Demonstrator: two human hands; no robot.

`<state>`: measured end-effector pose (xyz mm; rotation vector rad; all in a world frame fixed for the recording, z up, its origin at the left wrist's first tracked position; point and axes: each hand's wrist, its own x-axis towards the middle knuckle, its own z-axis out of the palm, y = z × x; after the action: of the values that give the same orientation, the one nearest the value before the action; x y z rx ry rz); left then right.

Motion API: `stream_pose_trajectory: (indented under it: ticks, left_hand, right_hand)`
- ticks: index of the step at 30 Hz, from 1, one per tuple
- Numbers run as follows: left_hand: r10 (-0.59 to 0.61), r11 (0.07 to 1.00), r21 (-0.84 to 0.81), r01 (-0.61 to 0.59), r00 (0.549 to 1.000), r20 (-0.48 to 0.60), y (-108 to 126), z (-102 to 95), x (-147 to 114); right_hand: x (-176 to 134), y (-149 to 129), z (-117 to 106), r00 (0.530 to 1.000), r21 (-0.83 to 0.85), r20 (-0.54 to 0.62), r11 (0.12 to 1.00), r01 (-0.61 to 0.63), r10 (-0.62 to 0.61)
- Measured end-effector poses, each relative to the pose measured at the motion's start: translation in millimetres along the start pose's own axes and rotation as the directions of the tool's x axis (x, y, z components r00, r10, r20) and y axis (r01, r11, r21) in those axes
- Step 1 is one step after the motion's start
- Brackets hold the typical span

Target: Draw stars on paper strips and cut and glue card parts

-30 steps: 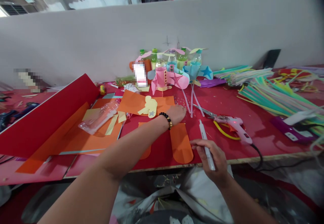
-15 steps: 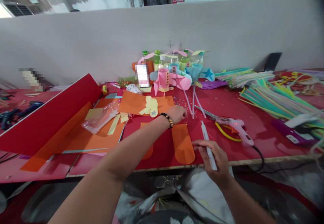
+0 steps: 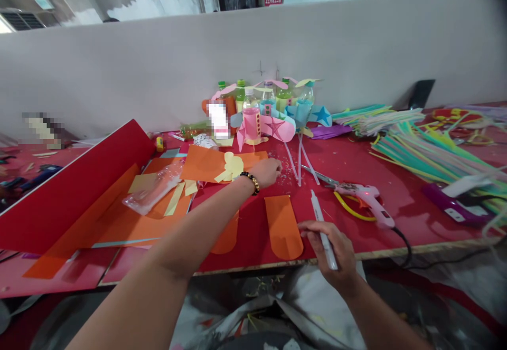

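Note:
My left hand [image 3: 266, 172], with a beaded bracelet at the wrist, hovers over the red tabletop with its fingers curled together. Whether anything is pinched in them cannot be made out. My right hand [image 3: 332, 249] grips a white marker pen [image 3: 317, 208], tilted with its narrow end away from me. Beside its fingertips lies an orange paper piece [image 3: 283, 228] with a rounded near end. A second orange piece [image 3: 227, 236] is partly hidden beneath my left forearm. Yellow paper cutouts [image 3: 233, 165] rest on an orange sheet [image 3: 200, 162] left of my left hand.
Decorated bottles [image 3: 251, 117] stand at the back near a phone [image 3: 219, 120]. A pink glue gun [image 3: 368, 199] and scissors [image 3: 320, 175] lie to the right. Beyond are bundled coloured strips [image 3: 415, 152]. A red board [image 3: 79, 186] leans at left above orange sheets [image 3: 119, 228].
My left hand has shifted a little left and away from the orange piece's far edge. The right hand keeps its hold on the marker pen. The whole view has turned slightly.

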<state>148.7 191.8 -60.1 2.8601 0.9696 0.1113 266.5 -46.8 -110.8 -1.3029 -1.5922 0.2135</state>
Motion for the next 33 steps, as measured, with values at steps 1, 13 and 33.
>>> stream_pose_trajectory:
  ticks: [1,13,33]
  left_hand:
    - [-0.007,1.0,-0.004,0.007,1.0,-0.009,-2,-0.4,3]
    - [0.013,0.998,0.059,-0.019,0.995,0.101,18,12.8,26]
    - [0.056,0.992,0.108,-0.066,0.995,0.087,4,6.7,23]
  right_hand:
    - [0,0,0,1.0,-0.005,-0.001,1.0,0.002,-0.002]
    - [-1,1,0,1.0,0.022,0.0,1.0,-0.001,0.001]
    - [0,1,1,1.0,0.045,-0.006,0.999,-0.024,0.024]
